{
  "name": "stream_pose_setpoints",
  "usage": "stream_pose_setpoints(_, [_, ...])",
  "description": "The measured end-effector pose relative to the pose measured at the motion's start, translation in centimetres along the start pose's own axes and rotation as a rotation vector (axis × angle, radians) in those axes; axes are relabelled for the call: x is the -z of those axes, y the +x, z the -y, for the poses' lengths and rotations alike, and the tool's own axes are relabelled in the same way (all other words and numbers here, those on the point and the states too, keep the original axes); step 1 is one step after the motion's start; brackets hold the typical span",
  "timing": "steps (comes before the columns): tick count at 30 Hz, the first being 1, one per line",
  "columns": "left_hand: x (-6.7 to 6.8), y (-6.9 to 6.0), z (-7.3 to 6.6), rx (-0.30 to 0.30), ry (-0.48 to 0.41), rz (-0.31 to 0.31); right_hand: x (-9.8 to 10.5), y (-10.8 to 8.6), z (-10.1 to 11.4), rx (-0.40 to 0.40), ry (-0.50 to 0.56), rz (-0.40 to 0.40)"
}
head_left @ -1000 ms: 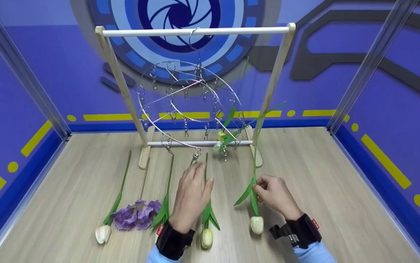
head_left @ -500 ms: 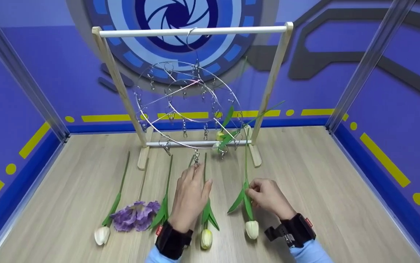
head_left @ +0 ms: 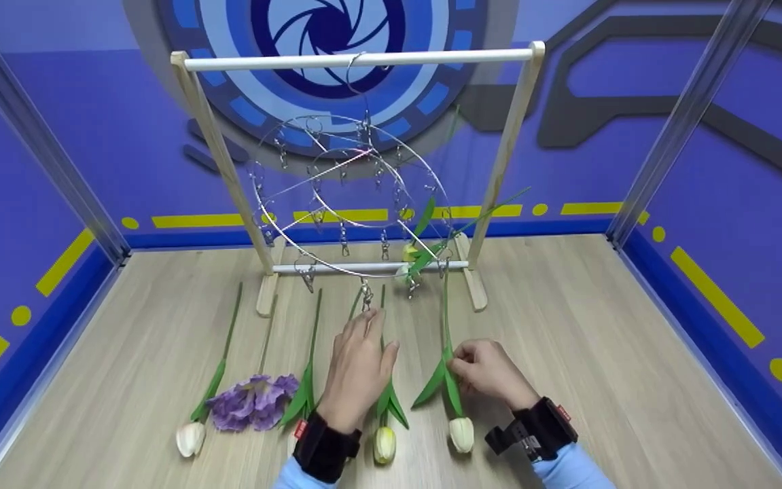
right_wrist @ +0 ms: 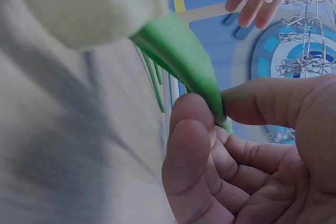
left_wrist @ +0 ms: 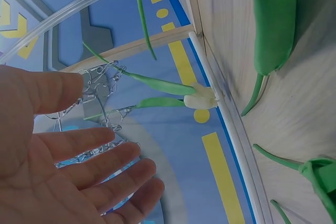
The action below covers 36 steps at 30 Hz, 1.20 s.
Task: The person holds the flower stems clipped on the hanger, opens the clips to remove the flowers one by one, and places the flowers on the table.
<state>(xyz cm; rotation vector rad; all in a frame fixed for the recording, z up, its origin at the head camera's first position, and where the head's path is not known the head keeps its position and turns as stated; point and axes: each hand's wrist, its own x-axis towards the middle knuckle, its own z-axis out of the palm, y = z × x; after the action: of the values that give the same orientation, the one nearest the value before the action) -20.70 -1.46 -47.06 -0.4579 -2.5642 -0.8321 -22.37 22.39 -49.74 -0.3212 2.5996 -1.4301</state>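
My right hand [head_left: 489, 373] pinches a white tulip [head_left: 461, 435] by its green stem near the leaves, head toward me. In the right wrist view the thumb and fingers close on the green stem part [right_wrist: 181, 56]. My left hand [head_left: 358, 373] is held with fingers extended just below a metal clip [head_left: 366, 293] of the round clip hanger; whether it touches the clip is unclear. The left wrist view shows the left palm [left_wrist: 79, 177] facing the camera with nothing held. Beneath that hand lie a yellow tulip [head_left: 384, 445] and another leafy stem [head_left: 308, 380], its flower hidden.
A wooden rack [head_left: 261, 62] carries the hanger by its hook. A yellow tulip [head_left: 410, 252] and a white one [head_left: 404, 272] hang head down at its right. On the table at left lie a purple flower [head_left: 255, 403] and a white tulip [head_left: 190, 439]. Printed walls enclose the table.
My right hand has brought the white tulip leftward and slightly toward me, its stem tip moving from beside the rack's right leg to the hanger's right side. The left hand has barely shifted.
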Motion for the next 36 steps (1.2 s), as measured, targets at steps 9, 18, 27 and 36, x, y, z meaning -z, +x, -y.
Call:
stream_pose_setpoints(9, [-0.1,0.0,0.0,0.012,-0.008,0.014,-1.1,0.1,-0.1,-0.012,0.042,0.075])
stream_pose_setpoints(18, [-0.2,0.0,0.0,0.009,-0.005,0.021,-1.9,0.2,-0.4,0.002,0.013,0.097])
stream_pose_setpoints(27, [-0.3,-0.1,0.1,-0.003,0.0,0.01,-2.4,0.3,-0.5,-0.004,-0.013,0.102])
stream_pose_setpoints(36, [-0.4,-0.2,0.3,0.025,0.0,0.06,-2.7,0.4,-0.7,-0.005,-0.043,0.114])
